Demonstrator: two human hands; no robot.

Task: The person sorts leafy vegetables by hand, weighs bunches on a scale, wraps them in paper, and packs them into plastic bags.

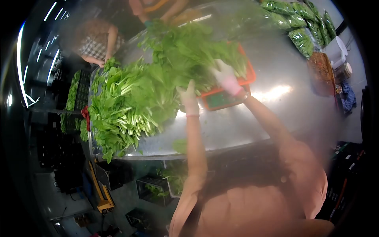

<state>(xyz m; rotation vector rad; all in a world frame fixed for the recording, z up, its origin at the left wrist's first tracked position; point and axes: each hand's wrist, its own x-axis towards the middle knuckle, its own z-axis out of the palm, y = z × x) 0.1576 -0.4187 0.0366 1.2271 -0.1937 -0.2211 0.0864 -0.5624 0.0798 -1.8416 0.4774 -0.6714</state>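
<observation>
My left hand [188, 99], in a pale glove, is at the right edge of a large heap of leafy greens [134, 91], its fingers apart. My right hand [228, 79], gloved too and with a pink cuff, rests against a bunch of leafy greens [201, 51] with fingers spread over the stems. Under that bunch is an orange tray [251, 73]; a green panel [221, 100] shows at its near side. Leaves hide some of my fingertips and most of the tray's inside.
The metal table [272, 114] has its near edge before me. Bagged greens [302, 42] lie at the far right, near a reddish tub [320, 73] and a white container [335, 51]. Two people stand across the table; one person's hand [102, 63] touches the heap. Crates [154, 191] stand below.
</observation>
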